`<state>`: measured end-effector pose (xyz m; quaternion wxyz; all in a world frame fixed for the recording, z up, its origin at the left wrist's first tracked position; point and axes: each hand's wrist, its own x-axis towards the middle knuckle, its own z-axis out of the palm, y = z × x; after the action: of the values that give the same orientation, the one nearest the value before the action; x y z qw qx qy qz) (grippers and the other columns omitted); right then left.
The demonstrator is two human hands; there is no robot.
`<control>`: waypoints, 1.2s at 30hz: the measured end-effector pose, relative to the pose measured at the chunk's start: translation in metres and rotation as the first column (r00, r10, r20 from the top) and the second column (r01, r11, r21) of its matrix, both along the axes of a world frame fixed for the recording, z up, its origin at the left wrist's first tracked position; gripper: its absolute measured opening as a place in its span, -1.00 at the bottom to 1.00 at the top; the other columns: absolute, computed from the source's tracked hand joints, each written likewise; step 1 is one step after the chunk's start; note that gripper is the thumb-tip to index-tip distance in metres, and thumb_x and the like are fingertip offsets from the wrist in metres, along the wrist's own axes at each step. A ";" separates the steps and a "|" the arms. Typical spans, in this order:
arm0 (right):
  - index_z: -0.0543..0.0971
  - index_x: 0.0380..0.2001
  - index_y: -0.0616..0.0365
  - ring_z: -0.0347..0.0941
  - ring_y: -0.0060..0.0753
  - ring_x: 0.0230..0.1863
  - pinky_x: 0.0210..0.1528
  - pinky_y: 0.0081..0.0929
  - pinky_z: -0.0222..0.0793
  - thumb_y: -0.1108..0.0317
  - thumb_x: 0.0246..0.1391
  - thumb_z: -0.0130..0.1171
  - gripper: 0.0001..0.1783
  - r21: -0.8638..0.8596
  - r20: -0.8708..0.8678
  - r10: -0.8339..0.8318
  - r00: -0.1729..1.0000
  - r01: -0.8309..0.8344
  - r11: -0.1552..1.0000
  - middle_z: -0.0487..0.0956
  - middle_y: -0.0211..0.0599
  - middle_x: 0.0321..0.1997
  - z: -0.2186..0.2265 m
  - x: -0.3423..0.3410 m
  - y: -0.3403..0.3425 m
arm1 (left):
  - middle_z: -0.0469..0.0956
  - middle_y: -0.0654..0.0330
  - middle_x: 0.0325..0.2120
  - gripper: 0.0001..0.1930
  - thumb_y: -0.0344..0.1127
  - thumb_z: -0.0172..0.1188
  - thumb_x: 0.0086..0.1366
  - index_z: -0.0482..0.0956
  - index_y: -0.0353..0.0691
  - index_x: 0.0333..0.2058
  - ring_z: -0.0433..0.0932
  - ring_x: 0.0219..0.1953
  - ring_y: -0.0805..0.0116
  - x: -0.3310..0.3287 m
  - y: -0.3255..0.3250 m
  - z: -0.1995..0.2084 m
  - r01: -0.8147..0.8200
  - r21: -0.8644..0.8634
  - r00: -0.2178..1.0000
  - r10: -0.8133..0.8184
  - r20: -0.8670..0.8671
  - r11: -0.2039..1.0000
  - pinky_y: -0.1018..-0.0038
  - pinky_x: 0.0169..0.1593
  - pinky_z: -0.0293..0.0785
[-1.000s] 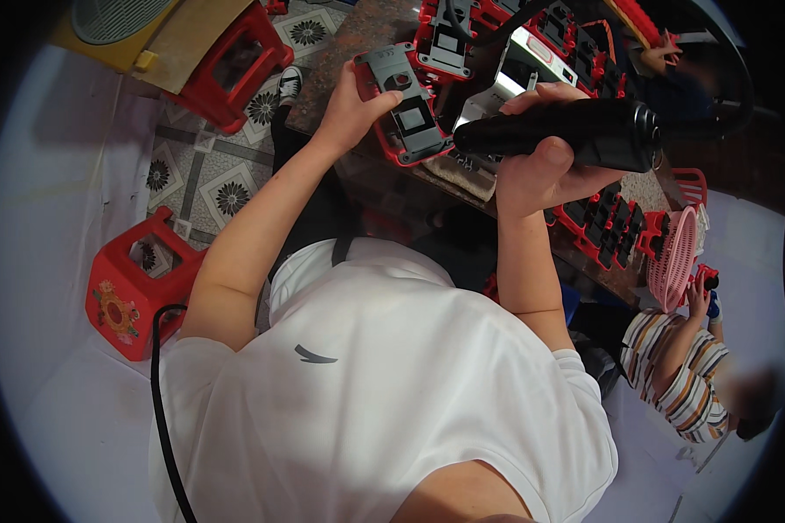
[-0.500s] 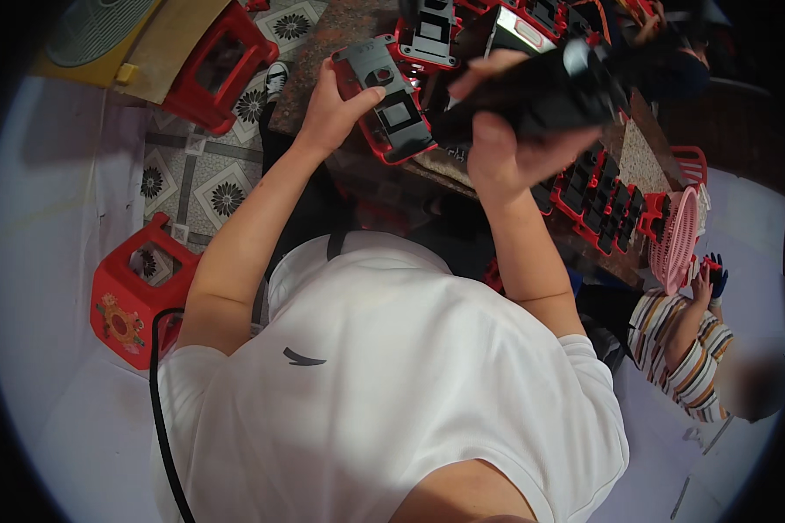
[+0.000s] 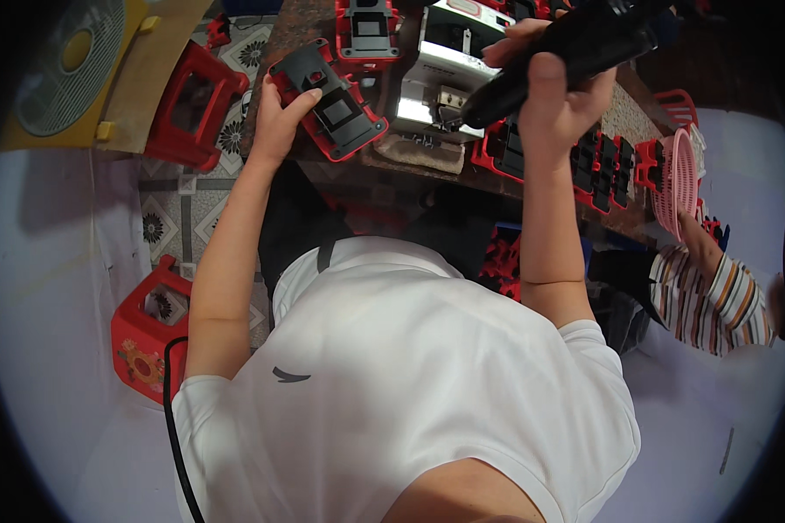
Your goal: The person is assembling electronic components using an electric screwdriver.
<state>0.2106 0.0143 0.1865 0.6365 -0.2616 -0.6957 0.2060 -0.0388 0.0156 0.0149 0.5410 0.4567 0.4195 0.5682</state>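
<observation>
My left hand [image 3: 281,118] grips a red-and-black plastic housing [image 3: 344,122] by its left side, thumb on top; the housing is tilted above the table's near edge. A black electric screwdriver [image 3: 532,78] lies across my right hand [image 3: 567,100], the fingers wrapped round it. Its narrow end points down and left, at the front of a silver metal box [image 3: 417,83] with an open top, which looks like a screw feeder. Whether the tip touches the box I cannot tell. Beyond the held housing lies a similar housing [image 3: 366,39].
Several red-and-black parts [image 3: 606,174] line the table's right side, near a pink basket [image 3: 676,183]. Another person in a striped shirt [image 3: 706,296] is at the right. Red stools [image 3: 196,105] and a yellow fan [image 3: 78,61] are at the left.
The screwdriver has swung so that its tip is at the silver box, which now shows more fully. The held housing sits further left in view. Both hands keep their hold.
</observation>
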 end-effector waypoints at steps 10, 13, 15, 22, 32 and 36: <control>0.20 0.01 0.35 0.50 -0.37 -0.54 -0.45 -0.49 0.49 0.12 0.10 0.23 -0.37 0.051 -0.072 -0.048 0.996 0.052 0.997 0.52 -0.08 -0.44 -0.043 0.006 -0.012 | 0.45 0.18 -0.11 -0.51 -0.31 0.21 0.17 0.27 -0.29 0.03 0.43 -0.06 0.43 0.005 -0.002 0.002 0.021 -0.012 0.999 -0.021 -0.036 1.000 0.48 0.07 0.32; 0.16 0.07 0.37 0.50 -0.33 -0.51 -0.43 -0.44 0.50 0.19 0.10 0.22 -0.34 0.113 -0.016 -0.018 1.000 0.019 0.993 0.51 -0.04 -0.40 -0.047 0.007 -0.015 | 0.45 0.19 -0.11 -0.51 -0.30 0.22 0.16 0.28 -0.28 0.03 0.42 -0.05 0.43 0.005 0.000 -0.001 -0.002 0.028 0.999 0.003 -0.054 1.000 0.47 0.09 0.31; 0.15 0.06 0.37 0.50 -0.34 -0.51 -0.43 -0.45 0.50 0.25 0.09 0.22 -0.36 0.089 -0.017 -0.014 1.000 0.015 0.996 0.51 -0.05 -0.40 -0.044 0.003 -0.015 | 0.45 0.19 -0.10 -0.51 -0.30 0.22 0.16 0.28 -0.28 0.03 0.42 -0.04 0.43 0.004 0.000 -0.001 0.003 0.014 0.998 -0.002 -0.060 1.000 0.47 0.09 0.31; 0.35 -0.11 0.22 0.41 -0.53 -0.55 -0.51 -0.55 0.38 0.12 0.17 0.18 -0.57 -0.065 -0.005 -0.148 0.989 0.148 0.987 0.46 -0.35 -0.49 -0.015 -0.012 0.004 | 0.46 0.18 -0.11 -0.51 -0.29 0.24 0.15 0.29 -0.28 0.01 0.43 -0.06 0.42 0.003 0.000 -0.001 0.015 -0.026 0.999 -0.017 -0.044 1.000 0.47 0.07 0.33; 0.25 0.02 0.29 0.49 -0.36 -0.54 -0.49 -0.47 0.50 0.11 0.15 0.18 -0.43 0.102 -0.541 0.468 0.699 -0.497 0.862 0.51 -0.12 -0.42 -0.022 -0.069 -0.017 | 0.48 0.17 -0.13 -0.47 -0.31 0.30 0.11 0.27 -0.29 0.01 0.45 -0.06 0.42 0.005 0.003 -0.010 -0.023 0.032 1.000 0.022 0.007 0.999 0.47 0.07 0.34; 0.22 0.05 0.33 0.50 -0.31 -0.52 -0.47 -0.40 0.54 0.02 0.15 0.14 -0.35 -0.036 -0.324 0.292 0.900 -0.320 0.947 0.51 -0.09 -0.40 -0.024 -0.076 -0.026 | 0.47 0.15 -0.10 -0.45 -0.28 0.31 0.10 0.28 -0.30 0.02 0.45 -0.04 0.41 0.004 0.004 -0.014 -0.014 0.030 1.000 0.014 0.008 0.999 0.45 0.09 0.33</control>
<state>0.1349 -0.0116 0.1628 0.6865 -0.1408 -0.6081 0.3729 -0.0349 0.0201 0.0007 0.5317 0.4595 0.4121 0.5799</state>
